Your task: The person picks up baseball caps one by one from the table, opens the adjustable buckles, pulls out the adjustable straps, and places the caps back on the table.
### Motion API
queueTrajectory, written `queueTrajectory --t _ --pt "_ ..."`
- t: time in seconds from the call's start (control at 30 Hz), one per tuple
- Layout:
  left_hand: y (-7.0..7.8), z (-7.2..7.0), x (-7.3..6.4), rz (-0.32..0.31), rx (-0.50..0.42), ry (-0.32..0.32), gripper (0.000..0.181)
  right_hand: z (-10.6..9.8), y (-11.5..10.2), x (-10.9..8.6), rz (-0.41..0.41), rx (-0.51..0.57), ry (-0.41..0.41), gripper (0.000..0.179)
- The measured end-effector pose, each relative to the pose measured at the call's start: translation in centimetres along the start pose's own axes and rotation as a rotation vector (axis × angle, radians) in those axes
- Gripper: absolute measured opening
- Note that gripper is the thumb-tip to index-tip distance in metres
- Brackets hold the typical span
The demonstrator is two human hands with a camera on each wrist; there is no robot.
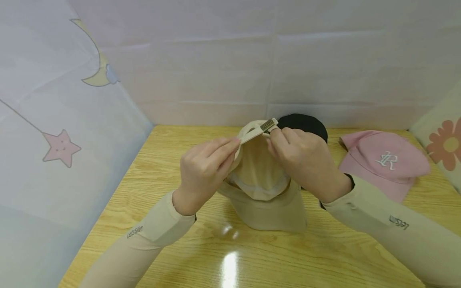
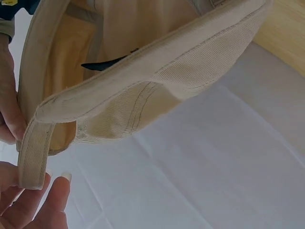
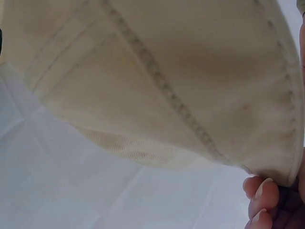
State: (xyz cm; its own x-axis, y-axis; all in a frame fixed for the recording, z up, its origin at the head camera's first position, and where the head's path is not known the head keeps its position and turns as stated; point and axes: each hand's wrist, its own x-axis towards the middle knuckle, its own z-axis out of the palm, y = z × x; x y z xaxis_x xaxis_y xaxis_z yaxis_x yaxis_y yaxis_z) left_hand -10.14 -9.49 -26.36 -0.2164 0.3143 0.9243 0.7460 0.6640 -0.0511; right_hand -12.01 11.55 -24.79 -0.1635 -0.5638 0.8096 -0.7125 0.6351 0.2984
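A beige baseball cap (image 1: 273,214) is held up by its back over the table, its hollow inside facing me and its brim lowest. My left hand (image 1: 205,168) pinches the cap's back strap (image 1: 252,135) on the left. In the left wrist view, the strap (image 2: 35,152) hangs down between thumb and fingers (image 2: 53,202). My right hand (image 1: 306,160) grips the back edge on the right, right beside a dark metal buckle (image 1: 268,125) on the strap. The right wrist view has the cap's stitched panel (image 3: 157,86) large, with curled fingers (image 3: 263,198) at its lower corner.
Behind my right hand sits a black cap (image 1: 302,124), partly hidden. A pink cap (image 1: 387,160) with a white letter emblem lies to the right on the wood-grain table (image 1: 173,244). Pale printed sheets (image 1: 209,72) stand around the back and sides.
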Motion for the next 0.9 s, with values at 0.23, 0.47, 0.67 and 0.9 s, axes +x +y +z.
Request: queueTrajectory --t 0.23,0.47,0.67,0.9 --pt "-0.13 -0.06 -0.19 -0.005 0.005 -0.011 0.01 0.02 0.01 0.0 0.0 0.014 0.001 0.033" --pt "-0.31 -0.17 -0.42 -0.01 0.011 0.008 0.009 0.02 0.14 -0.07 0.016 0.008 -0.001 0.032" --pt "-0.3 -0.2 -0.48 -0.007 0.01 0.014 0.009 0.07 0.17 -0.17 0.017 0.03 0.004 0.032" --pt "-0.26 -0.2 -0.53 -0.013 -0.003 0.012 0.009 0.09 0.13 -0.18 0.015 0.029 0.012 0.032"
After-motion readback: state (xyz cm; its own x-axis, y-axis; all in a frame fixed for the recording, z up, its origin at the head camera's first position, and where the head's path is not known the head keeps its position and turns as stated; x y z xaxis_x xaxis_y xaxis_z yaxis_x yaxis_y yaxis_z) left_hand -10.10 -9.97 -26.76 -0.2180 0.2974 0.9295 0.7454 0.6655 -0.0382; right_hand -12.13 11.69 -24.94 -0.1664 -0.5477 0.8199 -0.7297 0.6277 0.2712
